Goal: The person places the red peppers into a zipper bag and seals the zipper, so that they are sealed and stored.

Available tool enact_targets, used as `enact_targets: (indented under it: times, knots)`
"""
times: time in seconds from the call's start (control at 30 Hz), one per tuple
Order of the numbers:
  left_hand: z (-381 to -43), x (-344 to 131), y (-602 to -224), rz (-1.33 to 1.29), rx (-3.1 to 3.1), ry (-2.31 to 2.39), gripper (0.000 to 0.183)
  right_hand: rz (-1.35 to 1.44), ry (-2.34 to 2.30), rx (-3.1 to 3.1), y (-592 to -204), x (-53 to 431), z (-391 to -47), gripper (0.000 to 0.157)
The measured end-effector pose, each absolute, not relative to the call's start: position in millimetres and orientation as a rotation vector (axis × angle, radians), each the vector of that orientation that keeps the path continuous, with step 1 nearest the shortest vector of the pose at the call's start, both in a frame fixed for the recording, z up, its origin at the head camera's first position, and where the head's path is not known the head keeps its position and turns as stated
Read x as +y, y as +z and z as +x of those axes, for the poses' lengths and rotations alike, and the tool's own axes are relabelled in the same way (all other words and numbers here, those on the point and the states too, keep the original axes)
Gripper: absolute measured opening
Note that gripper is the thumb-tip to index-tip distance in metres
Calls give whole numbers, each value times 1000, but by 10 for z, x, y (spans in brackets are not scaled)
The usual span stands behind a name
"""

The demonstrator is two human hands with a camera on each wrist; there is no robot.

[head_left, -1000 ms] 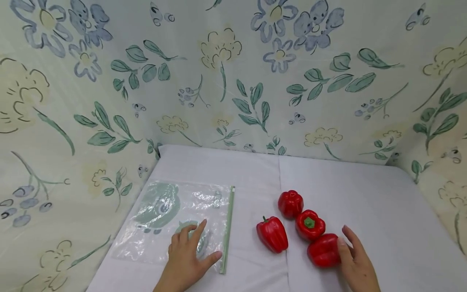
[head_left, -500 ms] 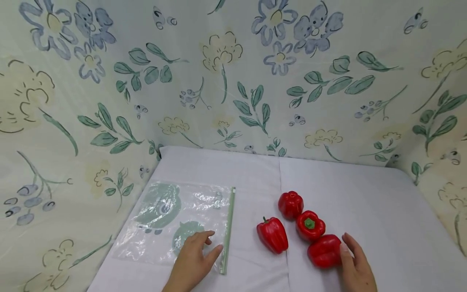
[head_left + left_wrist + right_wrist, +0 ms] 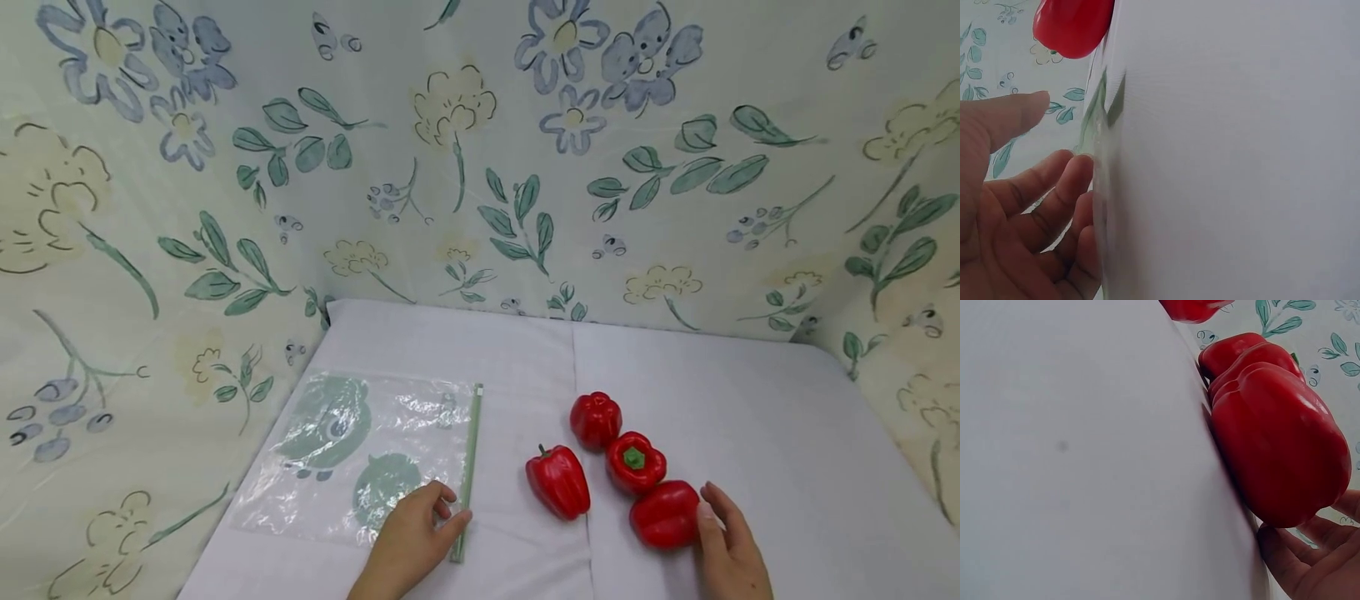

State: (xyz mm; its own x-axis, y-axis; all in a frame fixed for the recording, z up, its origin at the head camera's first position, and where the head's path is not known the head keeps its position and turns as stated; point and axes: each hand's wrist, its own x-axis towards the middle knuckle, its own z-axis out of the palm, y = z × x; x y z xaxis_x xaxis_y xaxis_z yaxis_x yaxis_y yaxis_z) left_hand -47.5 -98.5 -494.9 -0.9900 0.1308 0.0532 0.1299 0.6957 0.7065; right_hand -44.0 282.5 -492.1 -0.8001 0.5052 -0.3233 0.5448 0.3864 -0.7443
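A clear zip bag with green printed shapes lies flat on the left, its green closing strip along the right edge. Over its lower right corner rests my left hand; in the left wrist view its fingertips touch the bag, the thumb held apart. Three red bell peppers form a slanting row: a far one, a middle one with its green stem up and a near one. My right hand touches the near pepper's right end with relaxed fingers.
Another red bell pepper lies on its side between the bag and the row. A white cloth covers the table. Floral curtains hang behind and at both sides.
My left hand has moved right and nearer across the bag to its green strip, the fingers bending more. My right hand stays beside the near pepper, and the peppers lie as before.
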Motion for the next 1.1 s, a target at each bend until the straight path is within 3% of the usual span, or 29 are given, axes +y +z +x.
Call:
enact_targets:
  times: [0.73, 1.1]
  knots:
    - [-523, -913, -4941, 127, 2870, 1115, 37, 1002, -1368, 2564, -4920, 2804, -463, 74]
    - [-531, -922, -4947, 227, 2899, 1136, 19, 1017, -1333, 2559, -4959, 2811, -470, 80]
